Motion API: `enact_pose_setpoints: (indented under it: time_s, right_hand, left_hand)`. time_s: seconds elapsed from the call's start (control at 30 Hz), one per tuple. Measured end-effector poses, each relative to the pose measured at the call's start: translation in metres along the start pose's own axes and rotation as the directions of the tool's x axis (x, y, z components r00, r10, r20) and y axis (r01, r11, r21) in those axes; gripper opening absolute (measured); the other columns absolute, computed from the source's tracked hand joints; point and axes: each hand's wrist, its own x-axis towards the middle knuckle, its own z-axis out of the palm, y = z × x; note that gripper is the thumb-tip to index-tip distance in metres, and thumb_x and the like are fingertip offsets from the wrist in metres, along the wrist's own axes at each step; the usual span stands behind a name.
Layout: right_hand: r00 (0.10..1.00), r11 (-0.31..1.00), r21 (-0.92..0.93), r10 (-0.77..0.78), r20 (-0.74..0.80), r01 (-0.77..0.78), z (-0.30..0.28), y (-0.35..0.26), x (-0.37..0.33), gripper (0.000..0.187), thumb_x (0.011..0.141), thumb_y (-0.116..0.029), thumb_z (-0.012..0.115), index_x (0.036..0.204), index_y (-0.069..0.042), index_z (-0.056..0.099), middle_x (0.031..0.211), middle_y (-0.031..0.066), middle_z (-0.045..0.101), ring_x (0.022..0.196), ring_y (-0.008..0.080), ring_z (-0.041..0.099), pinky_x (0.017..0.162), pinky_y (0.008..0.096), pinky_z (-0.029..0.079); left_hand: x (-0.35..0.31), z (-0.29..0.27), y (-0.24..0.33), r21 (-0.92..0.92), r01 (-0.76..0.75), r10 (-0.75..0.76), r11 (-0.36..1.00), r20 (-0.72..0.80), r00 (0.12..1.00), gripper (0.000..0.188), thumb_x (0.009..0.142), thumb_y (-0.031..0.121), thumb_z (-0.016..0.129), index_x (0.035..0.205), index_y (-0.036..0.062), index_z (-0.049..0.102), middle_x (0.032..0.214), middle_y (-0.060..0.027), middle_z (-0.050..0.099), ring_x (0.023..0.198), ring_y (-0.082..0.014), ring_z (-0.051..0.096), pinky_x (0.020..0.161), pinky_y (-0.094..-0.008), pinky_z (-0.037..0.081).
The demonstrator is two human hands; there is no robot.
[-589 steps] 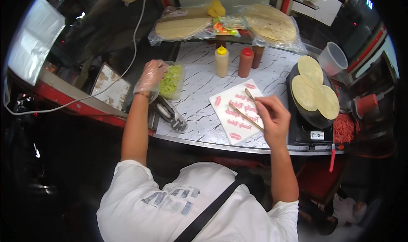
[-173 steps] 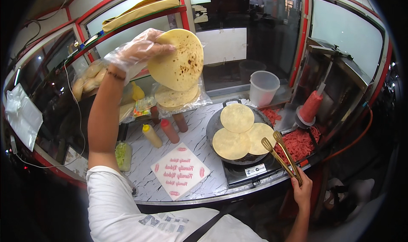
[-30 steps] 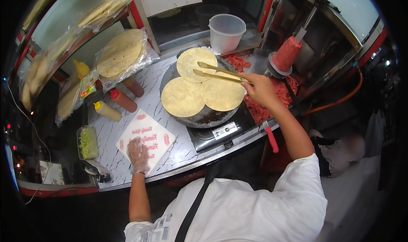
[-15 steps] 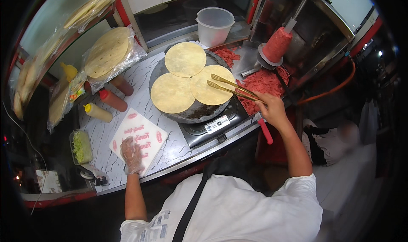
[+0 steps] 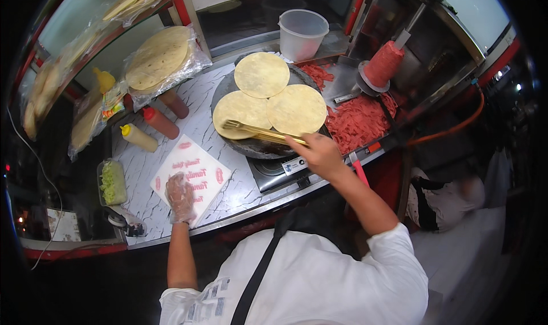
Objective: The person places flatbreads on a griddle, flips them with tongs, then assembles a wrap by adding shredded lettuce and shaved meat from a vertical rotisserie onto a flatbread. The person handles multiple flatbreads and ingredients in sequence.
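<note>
My right hand (image 5: 323,155) is closed round a pair of gold tongs (image 5: 267,133). The tongs' tips lie over the lower part of the left flatbread (image 5: 240,108); whether they grip its edge I cannot tell. That flatbread shares a round dark griddle (image 5: 223,91) with a right flatbread (image 5: 298,109) and a far flatbread (image 5: 262,74). My left hand (image 5: 180,197), in a clear plastic glove, rests on a white sheet of paper with red print (image 5: 197,168). Its fingers lie flat on the paper and hold nothing.
Shaved red meat (image 5: 359,125) fills a tray right of the griddle, below a meat cone (image 5: 383,65) on a spit. A white bucket (image 5: 303,36) stands behind. At left are a red sauce bottle (image 5: 161,123), a yellow-capped bottle (image 5: 138,138) and a shredded-lettuce tub (image 5: 112,182).
My right hand has swung left and nearer with the tongs, whose tips have moved from the right flatbread to the left one. My left hand stays on the paper.
</note>
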Motion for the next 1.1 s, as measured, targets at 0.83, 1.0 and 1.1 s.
enact_pose_setpoints:
  time_s: [0.83, 1.0, 1.1]
  right_hand:
    - [0.890, 0.868, 0.229, 0.389, 0.236, -0.440, -0.046, 0.003, -0.028, 0.036, 0.090, -0.018, 0.070, 0.126, -0.013, 0.069, 0.074, 0.0106, 0.060, 0.065, 0.0315, 0.063, 0.059, 0.0435, 0.050]
    - [0.897, 0.861, 0.271, 0.374, 0.235, -0.430, -0.055, 0.013, -0.033, 0.036, 0.091, -0.018, 0.070, 0.126, -0.012, 0.069, 0.076, 0.0120, 0.062, 0.068, 0.0316, 0.064, 0.062, 0.0431, 0.051]
    - [0.899, 0.847, 0.303, 0.398, 0.181, -0.436, -0.054, 0.032, -0.027, 0.035, 0.091, -0.018, 0.069, 0.125, -0.012, 0.069, 0.080, 0.0142, 0.065, 0.071, 0.0342, 0.065, 0.065, 0.0443, 0.051]
  left_hand:
    - [0.001, -0.002, 0.002, -0.028, -0.058, 0.056, 0.998, -0.049, 0.997, 0.034, 0.085, 0.007, 0.063, 0.118, 0.0015, 0.064, 0.117, -0.0171, 0.063, 0.109, -0.0388, 0.058, 0.097, -0.0487, 0.046]
    - [0.002, -0.002, 0.001, -0.024, -0.046, 0.046, 0.999, -0.022, 0.999, 0.034, 0.085, 0.008, 0.063, 0.118, 0.0015, 0.063, 0.118, -0.0177, 0.062, 0.109, -0.0393, 0.058, 0.098, -0.0488, 0.045]
    - [0.001, -0.003, 0.002, -0.011, -0.024, 0.024, 1.000, -0.016, 1.000, 0.034, 0.085, 0.009, 0.063, 0.118, 0.0013, 0.064, 0.119, -0.0180, 0.062, 0.110, -0.0395, 0.057, 0.099, -0.0491, 0.045]
